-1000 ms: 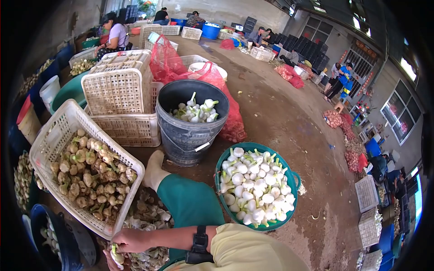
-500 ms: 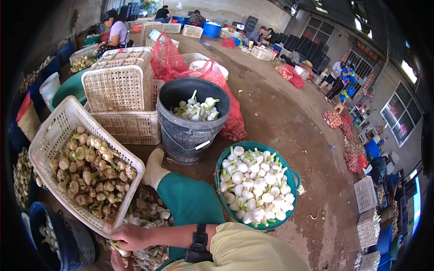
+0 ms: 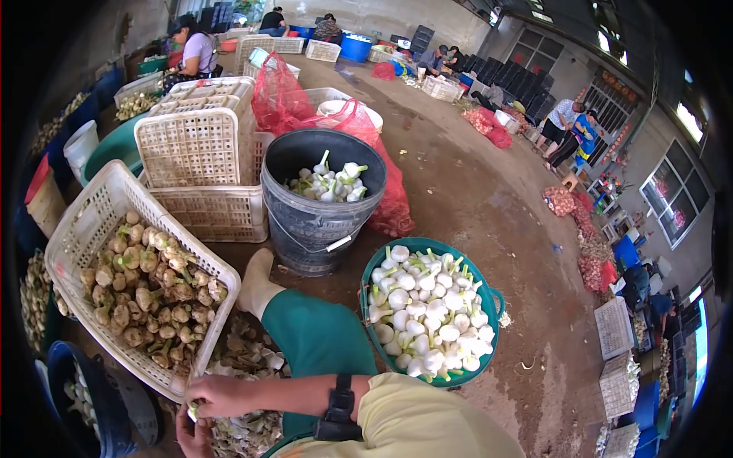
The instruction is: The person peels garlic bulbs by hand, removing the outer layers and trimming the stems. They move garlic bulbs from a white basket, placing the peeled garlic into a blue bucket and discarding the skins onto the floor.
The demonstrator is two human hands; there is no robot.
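Note:
My right hand [image 3: 219,395] reaches across from the right, with a black wrist strap and a yellow sleeve behind it. My left hand [image 3: 192,437] sits just below it at the bottom edge. Both close on a small garlic bulb [image 3: 192,412], mostly hidden by the fingers. The hands hover over a pile of garlic skins [image 3: 248,359], beside the near corner of a white basket [image 3: 99,195] of unpeeled brown garlic [image 3: 141,294]. My green trouser leg [image 3: 313,340] and white boot [image 3: 256,284] lie just right of the pile.
A green basin [image 3: 367,284] of peeled white garlic sits to the right. A dark bucket [image 3: 305,229] with more peeled garlic stands ahead, with stacked white crates [image 3: 195,149] and red mesh sacks [image 3: 279,99] behind. A blue bucket [image 3: 72,401] is at lower left. Other people work further off.
The view has drifted slightly. My hands stay at the same spot and have turned the bulb between them, with the left hand now showing more below the right.

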